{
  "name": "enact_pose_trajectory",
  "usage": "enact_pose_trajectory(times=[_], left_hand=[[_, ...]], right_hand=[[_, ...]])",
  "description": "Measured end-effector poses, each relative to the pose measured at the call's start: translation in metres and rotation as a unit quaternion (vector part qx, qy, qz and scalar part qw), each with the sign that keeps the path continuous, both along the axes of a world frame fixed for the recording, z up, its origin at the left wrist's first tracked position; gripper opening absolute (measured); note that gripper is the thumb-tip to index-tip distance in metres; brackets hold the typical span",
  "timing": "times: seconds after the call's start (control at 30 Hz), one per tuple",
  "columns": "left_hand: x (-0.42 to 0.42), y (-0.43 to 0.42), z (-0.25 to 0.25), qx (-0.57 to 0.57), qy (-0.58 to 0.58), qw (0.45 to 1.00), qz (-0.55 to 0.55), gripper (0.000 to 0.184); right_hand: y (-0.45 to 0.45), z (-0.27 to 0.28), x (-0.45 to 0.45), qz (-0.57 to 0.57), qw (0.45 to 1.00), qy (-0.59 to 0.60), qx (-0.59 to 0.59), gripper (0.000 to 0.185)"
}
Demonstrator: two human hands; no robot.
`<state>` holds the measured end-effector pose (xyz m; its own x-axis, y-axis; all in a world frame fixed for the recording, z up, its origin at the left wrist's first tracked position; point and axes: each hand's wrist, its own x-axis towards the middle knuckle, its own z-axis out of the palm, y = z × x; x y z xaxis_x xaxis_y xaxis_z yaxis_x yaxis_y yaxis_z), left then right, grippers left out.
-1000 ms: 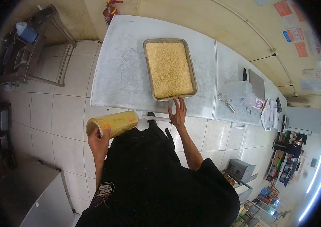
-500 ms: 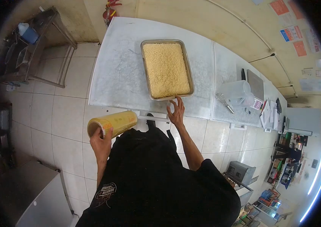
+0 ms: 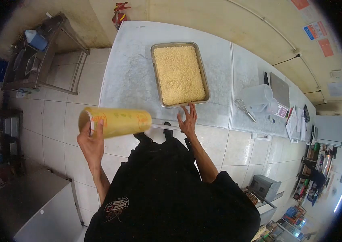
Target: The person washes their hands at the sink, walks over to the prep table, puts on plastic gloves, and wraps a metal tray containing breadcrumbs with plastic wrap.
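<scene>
My left hand [image 3: 92, 143] grips one end of a large yellow roll of cling film [image 3: 122, 122], thumb on the outside and fingers inside the core. The roll is held nearly level, off the table's near left edge. A rectangular metal baking tray [image 3: 207, 86] lies on the table, filled with an even layer of pale yellow crumbs [image 3: 179, 74]. My right hand [image 3: 187, 121] is at the tray's near rim, fingertips on or just by it, thumb and fingers apart. Whether a strip of film runs between the roll and the right hand I cannot tell.
On the white table [image 3: 128, 76], to the right, are a whisk [image 3: 245, 110], a clear plastic jug [image 3: 261, 96], a flat grey scale [image 3: 279, 90] and papers [image 3: 296, 123]. A fire extinguisher [image 3: 119, 18] hangs behind. Another person [image 3: 315, 177] stands far right.
My left hand has moved left and up with the cling film roll, which now lies more level. My right hand stays at the tray's near rim.
</scene>
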<state>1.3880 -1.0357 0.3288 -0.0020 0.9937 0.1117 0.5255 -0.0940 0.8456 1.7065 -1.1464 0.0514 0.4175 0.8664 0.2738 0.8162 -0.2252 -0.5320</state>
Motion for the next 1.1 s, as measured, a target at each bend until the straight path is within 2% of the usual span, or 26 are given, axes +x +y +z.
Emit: enact_pose_trajectory(times=[0.07, 0.1, 0.17, 0.3, 0.33, 0.4, 0.47, 0.6, 0.63, 0.7, 0.8, 0.87, 0.9, 0.97, 1.0, 1.07, 1.1], left_hand=[[0.016, 0.012, 0.013, 0.047, 0.069, 0.996, -0.003, 0.023], [0.024, 0.018, 0.01, 0.049, 0.07, 0.996, -0.002, 0.023], [0.036, 0.03, -0.005, 0.131, 0.123, 0.983, -0.027, 0.022], [0.054, 0.043, -0.038, 0.123, 0.215, 0.967, -0.059, 0.031], [0.058, 0.041, -0.042, 0.106, 0.23, 0.966, -0.045, 0.034], [0.065, 0.042, -0.048, 0.121, 0.233, 0.964, -0.045, 0.032], [0.07, 0.037, -0.051, 0.13, 0.235, 0.962, -0.042, 0.031], [0.081, 0.037, -0.055, 0.144, 0.244, 0.957, -0.064, 0.029], [0.084, 0.038, -0.056, 0.163, 0.231, 0.956, -0.076, 0.029], [0.088, 0.038, -0.052, 0.119, 0.241, 0.959, -0.09, 0.031], [0.096, 0.045, -0.052, 0.151, 0.218, 0.957, -0.119, 0.035], [0.104, 0.046, -0.049, 0.156, 0.165, 0.967, -0.116, 0.042], [0.105, 0.048, -0.048, 0.153, 0.161, 0.968, -0.119, 0.042], [0.111, 0.054, -0.049, 0.178, 0.159, 0.96, -0.148, 0.049], [0.113, 0.058, -0.05, 0.178, 0.155, 0.96, -0.154, 0.049], [0.114, 0.065, -0.051, 0.186, 0.171, 0.957, -0.142, 0.05], [0.115, 0.068, -0.05, 0.188, 0.166, 0.957, -0.145, 0.05]], right_hand=[[-0.002, 0.0, 0.005, 0.005, 1.0, 0.023, -0.013, 0.051], [-0.002, 0.002, 0.006, 0.005, 1.0, 0.024, -0.011, 0.051], [-0.001, 0.005, 0.003, -0.003, 1.0, 0.007, 0.001, 0.048], [-0.001, 0.013, 0.009, 0.019, 0.999, 0.032, -0.014, 0.048], [-0.001, 0.017, 0.007, 0.019, 0.999, 0.003, -0.033, 0.047], [0.003, 0.03, -0.002, 0.017, 0.998, -0.019, -0.054, 0.047], [0.007, 0.034, -0.01, 0.146, 0.984, -0.015, -0.098, 0.048], [0.013, 0.023, -0.011, 0.08, 0.994, -0.01, -0.069, 0.05], [0.013, 0.024, -0.012, 0.105, 0.991, -0.02, -0.081, 0.051], [0.01, 0.024, -0.016, 0.123, 0.987, -0.028, -0.095, 0.051], [0.007, 0.018, -0.011, 0.176, 0.979, -0.03, -0.096, 0.047], [0.004, 0.002, 0.0, -0.04, 0.997, 0.005, 0.059, 0.041], [-0.002, -0.013, 0.011, -0.043, 0.998, 0.002, 0.056, 0.041], [-0.007, -0.037, 0.04, -0.196, 0.973, 0.114, 0.039, 0.042], [-0.003, -0.031, 0.044, -0.202, 0.973, 0.11, 0.039, 0.042], [0.006, -0.014, 0.055, -0.302, 0.926, 0.2, 0.107, 0.053], [0.011, -0.003, 0.06, -0.305, 0.925, 0.196, 0.11, 0.053]])
